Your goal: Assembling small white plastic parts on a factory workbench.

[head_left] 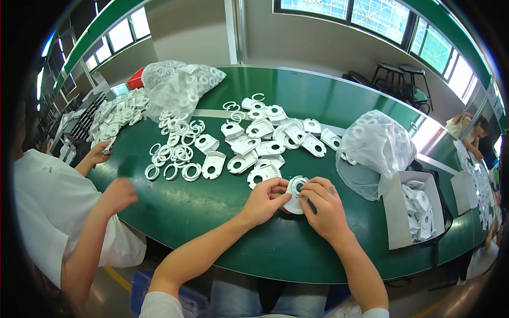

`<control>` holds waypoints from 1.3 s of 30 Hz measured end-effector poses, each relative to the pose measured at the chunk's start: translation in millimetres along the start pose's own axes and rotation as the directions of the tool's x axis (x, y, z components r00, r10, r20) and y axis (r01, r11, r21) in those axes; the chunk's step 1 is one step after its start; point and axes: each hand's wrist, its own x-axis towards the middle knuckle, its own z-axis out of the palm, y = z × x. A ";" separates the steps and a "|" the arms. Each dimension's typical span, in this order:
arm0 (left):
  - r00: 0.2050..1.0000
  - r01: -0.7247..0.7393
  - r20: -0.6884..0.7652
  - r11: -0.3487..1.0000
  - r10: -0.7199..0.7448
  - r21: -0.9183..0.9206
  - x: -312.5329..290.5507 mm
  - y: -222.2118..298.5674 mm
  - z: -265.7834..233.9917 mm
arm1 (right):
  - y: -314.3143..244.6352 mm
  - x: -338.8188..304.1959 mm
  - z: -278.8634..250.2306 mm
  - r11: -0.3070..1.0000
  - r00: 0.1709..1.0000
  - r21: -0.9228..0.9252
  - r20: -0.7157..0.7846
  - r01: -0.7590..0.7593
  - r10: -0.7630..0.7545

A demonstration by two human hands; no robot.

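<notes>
Close to the table's near edge, a white plastic housing with a round opening is held up between my two hands. My left hand grips its left side, thumb in front. My right hand is closed on its right side, fingers at a white ring that sits around the opening. Whether the ring is fully seated, I cannot tell. Beyond my hands lies a loose pile of similar white housings. Left of that pile, several loose white rings are scattered and partly overlap.
A clear bag of rings lies at the far left, beside heaped white parts. At right stand another plastic bag and an open carton holding white pieces. A co-worker's hand is left of me on the green table.
</notes>
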 end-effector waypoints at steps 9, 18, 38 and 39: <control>0.997 0.010 -0.070 0.974 -0.027 -0.227 1.3 1.0 -3.3 | -13.3 5.4 6.6 0.540 0.769 0.682 0.053 -0.494 0.637; 0.817 -0.253 -0.161 0.595 0.554 0.763 -3.8 34.7 -21.7 | -12.0 -5.7 30.0 0.030 0.663 0.781 0.508 -0.624 0.549; 0.584 0.515 -0.677 0.440 0.449 0.736 -41.8 56.9 -134.6 | -8.0 -8.6 27.7 0.068 0.692 0.759 0.548 -0.648 0.470; 0.500 0.451 -0.664 0.488 0.555 0.747 -40.9 58.5 -134.2 | -7.7 -8.5 28.1 0.067 0.692 0.758 0.552 -0.649 0.465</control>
